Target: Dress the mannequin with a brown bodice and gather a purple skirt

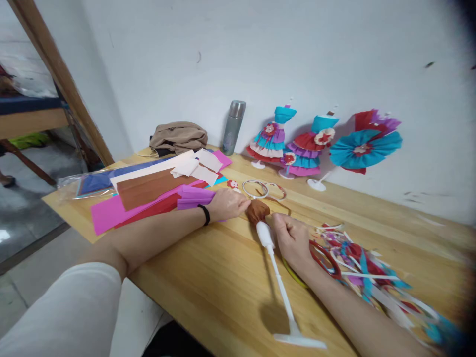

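Observation:
A small white dress-form stand (278, 277) lies tilted on the table, its flat base toward me. Brown crepe paper (258, 211) is gathered over its upper end. My left hand (229, 203) is closed in a pinch, fingertips right at the left edge of the brown paper. On the other side, my right hand (292, 235) makes a fist close to the paper's right edge. Whatever thin thing the fingers may grip is too small to make out. Red-handled scissors (327, 260) lie partly hidden behind my right wrist.
Crepe paper sheets (145, 191) are stacked at left. Tape rolls (255, 189) lie beyond my hands, and paper scraps (368, 267) spread at right. Along the wall stand a flask (233, 129), a brown cloth (178, 136) and three paper-dressed forms (310, 146).

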A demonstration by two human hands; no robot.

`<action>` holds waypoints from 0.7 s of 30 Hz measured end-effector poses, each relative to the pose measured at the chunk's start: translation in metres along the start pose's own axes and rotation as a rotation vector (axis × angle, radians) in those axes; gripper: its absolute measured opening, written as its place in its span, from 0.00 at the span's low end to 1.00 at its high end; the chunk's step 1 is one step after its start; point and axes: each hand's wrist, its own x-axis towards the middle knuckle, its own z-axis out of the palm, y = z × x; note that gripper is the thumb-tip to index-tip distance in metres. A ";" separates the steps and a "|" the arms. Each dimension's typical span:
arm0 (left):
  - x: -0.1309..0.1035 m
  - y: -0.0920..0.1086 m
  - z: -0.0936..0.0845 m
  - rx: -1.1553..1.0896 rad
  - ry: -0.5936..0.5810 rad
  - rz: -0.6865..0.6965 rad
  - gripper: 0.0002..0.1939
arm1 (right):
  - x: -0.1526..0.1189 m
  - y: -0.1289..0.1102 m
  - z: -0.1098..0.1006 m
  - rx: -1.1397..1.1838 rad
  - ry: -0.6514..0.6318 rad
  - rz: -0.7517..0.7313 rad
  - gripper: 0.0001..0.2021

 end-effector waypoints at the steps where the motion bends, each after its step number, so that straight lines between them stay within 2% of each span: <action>1: 0.000 0.000 -0.001 0.006 -0.003 0.001 0.23 | 0.000 0.001 0.001 0.002 0.011 -0.015 0.24; 8: -0.001 0.004 -0.003 0.055 -0.050 -0.015 0.23 | 0.000 0.004 0.001 -0.007 0.010 -0.042 0.24; 11: 0.000 0.007 -0.010 0.079 -0.096 -0.029 0.24 | -0.001 0.003 0.001 0.000 -0.007 -0.023 0.24; 13: 0.002 0.004 -0.024 0.098 -0.143 -0.027 0.23 | -0.001 0.002 0.000 0.008 -0.018 -0.010 0.24; 16: 0.004 -0.011 -0.055 0.138 -0.225 -0.050 0.18 | -0.001 0.002 0.000 0.042 -0.027 0.011 0.24; 19: 0.004 -0.031 -0.082 0.153 -0.382 -0.047 0.14 | -0.001 0.002 0.000 0.072 -0.031 0.029 0.24; 21: 0.003 -0.040 -0.091 0.160 -0.492 -0.059 0.10 | 0.000 0.002 0.001 0.082 -0.031 0.037 0.24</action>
